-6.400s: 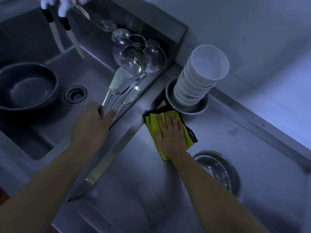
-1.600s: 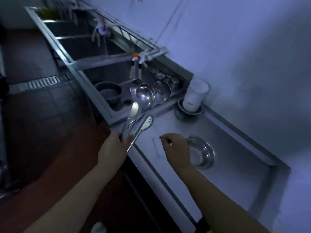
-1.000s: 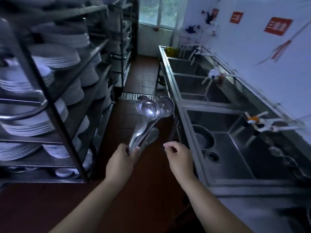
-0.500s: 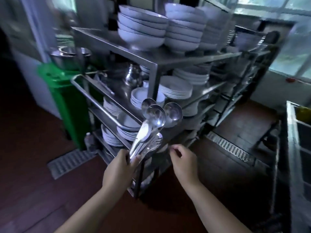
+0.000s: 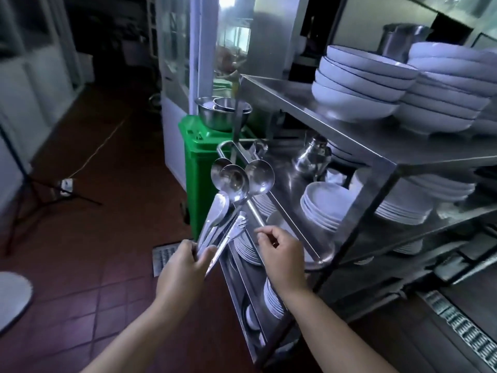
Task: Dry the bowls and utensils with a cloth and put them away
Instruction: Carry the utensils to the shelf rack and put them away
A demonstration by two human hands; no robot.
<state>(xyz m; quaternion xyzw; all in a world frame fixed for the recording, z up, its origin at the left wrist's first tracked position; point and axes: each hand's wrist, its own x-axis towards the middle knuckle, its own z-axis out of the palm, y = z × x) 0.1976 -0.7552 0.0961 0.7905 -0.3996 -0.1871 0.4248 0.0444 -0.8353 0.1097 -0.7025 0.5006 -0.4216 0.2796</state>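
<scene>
My left hand (image 5: 183, 270) grips the handles of a bundle of steel utensils (image 5: 228, 184): ladles, a flat spoon and tongs, with the bowls pointing up. One ladle (image 5: 259, 177) leans off to the right, and my right hand (image 5: 282, 257) pinches its thin handle. Both hands are in front of the left end of a steel rack (image 5: 376, 146). White bowls (image 5: 357, 84) are stacked on its top shelf and white plates (image 5: 325, 203) on the shelves below. No cloth is in view.
A green bin (image 5: 199, 157) stands left of the rack with steel bowls (image 5: 220, 111) on its lid. A steel jug (image 5: 309, 157) sits on the middle shelf. A tripod (image 5: 27, 189) and a cable are on the red tile floor to the left, and a floor drain (image 5: 164, 257) lies under my left hand.
I have turned from the sink counter to the dish rack, carrying the utensils in my left hand. My right hand has closed on the handle of one ladle, which now leans away from the bundle.
</scene>
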